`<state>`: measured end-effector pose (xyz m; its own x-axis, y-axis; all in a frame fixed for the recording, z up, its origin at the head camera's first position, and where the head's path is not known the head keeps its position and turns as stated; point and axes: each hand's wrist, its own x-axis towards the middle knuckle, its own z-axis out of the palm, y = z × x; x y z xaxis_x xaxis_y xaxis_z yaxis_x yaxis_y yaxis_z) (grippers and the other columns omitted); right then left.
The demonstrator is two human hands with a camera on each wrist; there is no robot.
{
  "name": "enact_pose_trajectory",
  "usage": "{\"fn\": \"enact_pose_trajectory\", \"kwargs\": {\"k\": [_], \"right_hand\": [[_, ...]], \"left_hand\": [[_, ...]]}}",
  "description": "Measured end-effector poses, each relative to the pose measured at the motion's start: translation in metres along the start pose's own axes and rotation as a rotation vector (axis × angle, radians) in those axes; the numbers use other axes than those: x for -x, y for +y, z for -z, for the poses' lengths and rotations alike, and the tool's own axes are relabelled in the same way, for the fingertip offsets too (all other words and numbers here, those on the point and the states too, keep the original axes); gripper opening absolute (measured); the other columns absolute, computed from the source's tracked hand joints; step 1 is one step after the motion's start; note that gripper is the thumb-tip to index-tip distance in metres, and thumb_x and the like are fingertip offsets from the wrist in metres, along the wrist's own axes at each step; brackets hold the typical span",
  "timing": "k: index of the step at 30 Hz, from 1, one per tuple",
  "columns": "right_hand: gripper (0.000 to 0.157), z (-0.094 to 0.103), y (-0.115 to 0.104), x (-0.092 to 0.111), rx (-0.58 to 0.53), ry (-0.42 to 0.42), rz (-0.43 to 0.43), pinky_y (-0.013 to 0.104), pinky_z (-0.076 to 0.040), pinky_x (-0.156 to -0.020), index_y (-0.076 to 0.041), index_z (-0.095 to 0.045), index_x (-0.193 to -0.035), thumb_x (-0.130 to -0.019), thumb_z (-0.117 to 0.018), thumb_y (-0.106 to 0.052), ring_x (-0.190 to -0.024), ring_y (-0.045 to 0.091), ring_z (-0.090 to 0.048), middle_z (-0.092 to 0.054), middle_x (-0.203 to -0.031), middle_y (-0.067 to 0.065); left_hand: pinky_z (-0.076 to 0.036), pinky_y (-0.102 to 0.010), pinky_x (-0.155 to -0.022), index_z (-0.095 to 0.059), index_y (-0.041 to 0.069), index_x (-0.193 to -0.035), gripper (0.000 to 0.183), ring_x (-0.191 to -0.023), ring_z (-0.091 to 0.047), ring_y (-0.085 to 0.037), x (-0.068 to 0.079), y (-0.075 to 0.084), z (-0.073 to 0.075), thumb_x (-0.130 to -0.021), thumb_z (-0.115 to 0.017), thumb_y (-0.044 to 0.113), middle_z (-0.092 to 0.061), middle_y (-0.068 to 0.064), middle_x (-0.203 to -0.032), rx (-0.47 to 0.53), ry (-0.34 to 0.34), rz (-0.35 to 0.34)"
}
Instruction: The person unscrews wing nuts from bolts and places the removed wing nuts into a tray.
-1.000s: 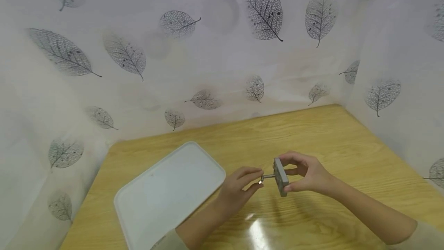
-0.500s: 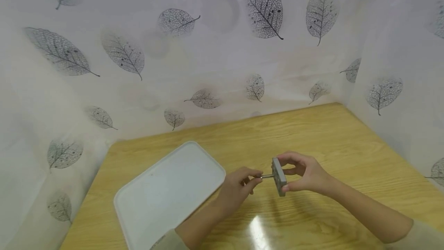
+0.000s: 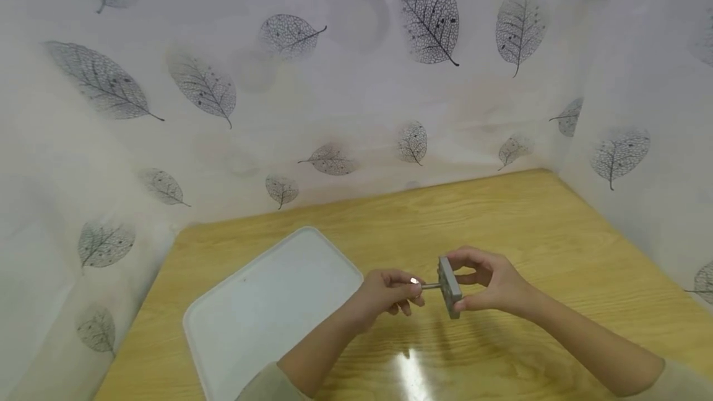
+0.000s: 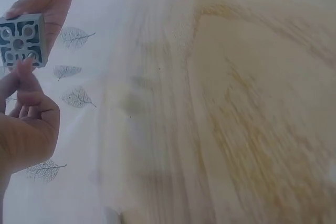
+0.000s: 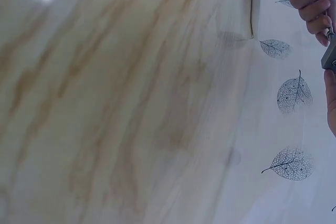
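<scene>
My right hand [image 3: 496, 280] holds a grey square block [image 3: 452, 283] on edge above the table, with fingers at its top and the thumb at its bottom. A slim metal bolt [image 3: 431, 286] sticks out of the block's left face. My left hand [image 3: 381, 294] pinches the bolt's outer end between thumb and finger, hiding most of its head. In the left wrist view the face of the block [image 4: 20, 40] shows several round holes, and the left fingertips are at a lower corner hole. The right wrist view catches only an edge of the block [image 5: 328, 60] and parts of both hands.
A white rectangular tray [image 3: 267, 302] lies on the wooden table [image 3: 501, 221], left of my hands. Leaf-printed sheeting [image 3: 356, 91] stands along the back and both sides. Light glares off the table [image 3: 411, 376] near the front.
My left thumb and fingers have shifted around the bolt's end, and the hand has turned, covering the head seen earlier. The right hand and the block have hardly moved.
</scene>
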<state>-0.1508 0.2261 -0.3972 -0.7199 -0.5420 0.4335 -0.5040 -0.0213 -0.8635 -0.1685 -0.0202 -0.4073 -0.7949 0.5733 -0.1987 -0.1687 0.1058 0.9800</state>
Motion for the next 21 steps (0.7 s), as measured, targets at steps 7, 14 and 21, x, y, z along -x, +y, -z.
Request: {"fn": "enact_pose_trajectory", "kwargs": {"k": [7, 14, 21], "right_hand": [[0.061, 0.0, 0.001, -0.001, -0.006, 0.008, 0.006, 0.032, -0.055, -0.089, 0.011, -0.046, -0.122, -0.067, -0.074, 0.017, -0.107, 0.013, -0.059, -0.057, -0.118, 0.003], [0.061, -0.001, 0.003, 0.0, -0.02, 0.021, 0.005, 0.032, -0.054, -0.089, 0.012, -0.046, -0.122, -0.067, -0.073, 0.018, -0.108, 0.013, -0.058, -0.056, -0.118, 0.005], [0.061, -0.003, 0.004, 0.001, -0.024, 0.022, 0.006, 0.032, -0.054, -0.09, 0.013, -0.045, -0.122, -0.068, -0.073, 0.018, -0.109, 0.013, -0.057, -0.056, -0.12, 0.003]], "left_hand": [[-0.054, -0.036, -0.083, -0.054, 0.007, -0.13, 0.047, -0.091, -0.068, -0.018, -0.001, -0.005, 0.003, -0.088, -0.068, 0.022, -0.069, -0.007, -0.108, -0.089, -0.087, -0.058], [-0.053, -0.027, -0.087, -0.049, 0.008, -0.135, 0.061, -0.103, -0.062, -0.016, -0.003, -0.015, 0.005, -0.08, -0.075, 0.01, -0.06, -0.008, -0.124, -0.298, 0.051, -0.397], [-0.051, -0.02, -0.091, -0.064, -0.001, -0.114, 0.044, -0.1, -0.063, -0.02, -0.01, -0.017, 0.008, -0.072, -0.079, 0.002, -0.063, -0.011, -0.112, -0.796, 0.17, -1.071]]}}
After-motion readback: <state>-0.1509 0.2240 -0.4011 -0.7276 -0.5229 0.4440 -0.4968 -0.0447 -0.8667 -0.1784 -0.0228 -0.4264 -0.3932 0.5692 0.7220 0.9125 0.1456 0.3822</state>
